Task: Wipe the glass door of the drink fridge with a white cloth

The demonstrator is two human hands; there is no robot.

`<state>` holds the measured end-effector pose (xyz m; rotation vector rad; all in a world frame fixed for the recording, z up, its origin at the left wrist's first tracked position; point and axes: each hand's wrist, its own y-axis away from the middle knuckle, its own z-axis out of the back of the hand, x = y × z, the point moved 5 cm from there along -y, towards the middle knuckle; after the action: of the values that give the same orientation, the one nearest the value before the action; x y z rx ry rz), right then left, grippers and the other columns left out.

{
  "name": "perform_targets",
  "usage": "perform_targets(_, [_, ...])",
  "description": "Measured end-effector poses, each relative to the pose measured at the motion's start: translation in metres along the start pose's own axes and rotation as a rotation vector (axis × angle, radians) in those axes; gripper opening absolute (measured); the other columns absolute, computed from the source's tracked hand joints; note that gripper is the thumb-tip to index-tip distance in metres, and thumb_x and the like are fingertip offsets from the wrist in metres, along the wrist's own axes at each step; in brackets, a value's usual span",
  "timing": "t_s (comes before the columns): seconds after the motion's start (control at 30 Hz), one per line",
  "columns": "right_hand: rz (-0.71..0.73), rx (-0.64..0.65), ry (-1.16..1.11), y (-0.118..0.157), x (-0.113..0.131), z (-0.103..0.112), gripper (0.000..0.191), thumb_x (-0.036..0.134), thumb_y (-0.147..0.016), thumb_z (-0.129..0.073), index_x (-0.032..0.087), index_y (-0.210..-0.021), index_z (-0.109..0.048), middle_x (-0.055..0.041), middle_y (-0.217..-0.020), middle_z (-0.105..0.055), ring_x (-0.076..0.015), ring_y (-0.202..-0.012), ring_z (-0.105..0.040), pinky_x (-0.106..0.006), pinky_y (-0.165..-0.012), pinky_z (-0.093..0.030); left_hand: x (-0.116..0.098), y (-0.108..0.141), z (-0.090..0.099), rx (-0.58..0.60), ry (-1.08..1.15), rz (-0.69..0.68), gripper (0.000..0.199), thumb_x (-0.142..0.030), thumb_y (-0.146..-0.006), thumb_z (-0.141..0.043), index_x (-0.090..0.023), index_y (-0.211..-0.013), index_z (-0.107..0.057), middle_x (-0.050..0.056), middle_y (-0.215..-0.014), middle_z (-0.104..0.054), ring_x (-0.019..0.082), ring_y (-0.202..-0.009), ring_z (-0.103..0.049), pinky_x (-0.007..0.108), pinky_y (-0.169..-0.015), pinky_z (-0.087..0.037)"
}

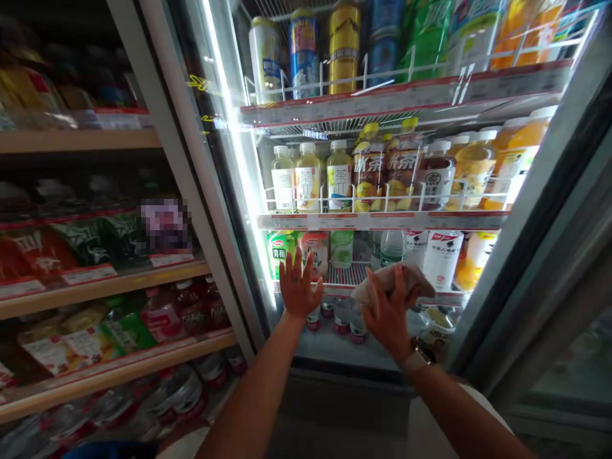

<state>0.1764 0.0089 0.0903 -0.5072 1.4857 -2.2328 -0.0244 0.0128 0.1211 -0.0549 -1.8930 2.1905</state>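
Note:
My left hand (300,287) is raised with spread fingers in front of the lower rack of a lit drinks fridge, holding nothing. Behind its fingers stand a green carton (280,245) and a pink-red carton (314,245); I cannot tell whether it touches them. My right hand (389,315), with a watch (421,352) on the wrist, grips a folded greyish cloth (377,287). The cloth is in front of a clear water bottle (393,245) and beside white packages (444,255). Part of the cloth is hidden by my fingers.
Above, the middle rack (310,221) holds several tea bottles (308,178), and the top rack (335,111) holds cans (344,48) and larger bottles. The fridge frame (191,146) runs along the left. Beyond it, wooden shelves (119,287) carry more bottles.

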Motion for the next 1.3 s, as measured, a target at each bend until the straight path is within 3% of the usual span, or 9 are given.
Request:
perform_targets(0.13, [0.110,-0.033,-0.018,0.009,-0.013,0.001,0.070,0.018,-0.086,-0.049,0.021,-0.153,-0.029,-0.0171,-0.163,-0.018,-0.0355,-0.147,-0.025,-0.063,-0.118,-0.008,-0.001,0.000,0.000,-0.014,-0.003,-0.007,0.068,-0.035,-0.093,-0.046,-0.018,-0.154,-0.023,0.010,-0.162,-0.021,0.028,-0.151,-0.013,0.048,-0.122,-0.018])
perform_targets(0.27, [0.177,-0.069,-0.004,0.028,-0.022,-0.006,0.074,0.015,-0.087,-0.045,0.019,-0.156,-0.021,-0.0164,-0.155,-0.037,-0.0298,-0.141,-0.040,-0.052,-0.119,-0.021,-0.001,0.000,0.001,-0.010,-0.009,-0.007,0.068,-0.035,-0.093,-0.046,-0.018,-0.155,-0.022,0.010,-0.162,-0.020,0.028,-0.151,-0.014,0.048,-0.122,-0.019])
perform_targets(0.5, [-0.042,0.044,0.035,0.050,-0.010,-0.016,0.093,0.033,-0.075,-0.066,0.023,-0.156,-0.021,-0.0173,-0.164,0.008,-0.0552,-0.144,-0.015,-0.077,-0.103,-0.026,0.001,0.002,0.001,0.011,-0.006,0.002,0.070,-0.034,-0.092,-0.048,-0.019,-0.155,-0.022,0.011,-0.162,-0.021,0.030,-0.150,-0.015,0.050,-0.122,-0.020])
perform_targets(0.67, [-0.096,0.039,-0.035,-0.010,0.018,-0.002,0.093,0.044,-0.066,-0.077,0.017,-0.146,-0.039,-0.0185,-0.163,0.016,-0.0571,-0.144,-0.005,-0.079,-0.101,-0.026,0.001,0.001,0.000,0.030,-0.005,0.009,0.070,-0.033,-0.091,-0.050,-0.019,-0.155,-0.022,0.012,-0.161,-0.023,0.030,-0.150,-0.016,0.051,-0.121,-0.020])
perform_targets(0.83, [-0.056,-0.074,-0.052,-0.062,0.042,-0.001,0.031,0.042,-0.081,-0.068,0.020,-0.102,-0.065,-0.0172,-0.160,-0.026,-0.0410,-0.147,-0.022,-0.067,-0.114,-0.018,0.000,0.001,0.001,0.021,-0.012,-0.008,0.070,-0.035,-0.093,-0.049,-0.017,-0.155,-0.022,0.014,-0.161,-0.022,0.030,-0.151,-0.014,0.051,-0.121,-0.021])
perform_targets(0.9, [0.032,-0.112,-0.054,-0.053,0.046,-0.008,0.012,0.033,-0.087,-0.061,0.022,-0.087,-0.064,-0.0145,-0.149,-0.046,-0.0319,-0.143,-0.035,-0.057,-0.118,-0.018,-0.001,0.001,0.001,0.026,-0.018,-0.003,0.070,-0.035,-0.093,-0.050,-0.018,-0.155,-0.022,0.013,-0.161,-0.022,0.030,-0.151,-0.014,0.050,-0.121,-0.021])
perform_targets(1.0, [0.228,-0.108,-0.118,-0.014,0.043,-0.019,0.014,0.022,-0.090,-0.054,0.023,-0.080,-0.063,-0.0091,-0.133,-0.063,-0.0201,-0.133,-0.050,-0.043,-0.121,-0.018,-0.001,0.001,0.002,0.025,-0.031,-0.007,0.069,-0.034,-0.093,-0.048,-0.018,-0.155,-0.022,0.012,-0.162,-0.022,0.029,-0.151,-0.012,0.049,-0.121,-0.021])
perform_targets(1.17, [0.498,-0.023,-0.181,0.038,0.027,-0.024,0.030,0.010,-0.088,-0.045,0.024,-0.101,-0.067,-0.0045,-0.118,-0.073,-0.0122,-0.114,-0.063,-0.034,-0.119,-0.021,-0.002,0.001,0.002,0.032,-0.039,-0.007,0.071,-0.034,-0.093,-0.047,-0.018,-0.155,-0.018,0.013,-0.160,-0.027,0.029,-0.150,-0.017,0.049,-0.120,-0.022])
perform_targets(1.3, [0.455,0.021,-0.147,0.017,0.024,-0.022,0.052,0.013,-0.088,-0.043,0.025,-0.138,-0.052,-0.0054,-0.127,-0.068,-0.0146,-0.118,-0.061,-0.036,-0.120,-0.018,-0.002,0.002,0.003,0.029,-0.061,-0.019,0.068,-0.036,-0.094,-0.043,-0.017,-0.155,-0.019,0.013,-0.162,-0.021,0.030,-0.151,-0.014,0.049,-0.120,-0.022])
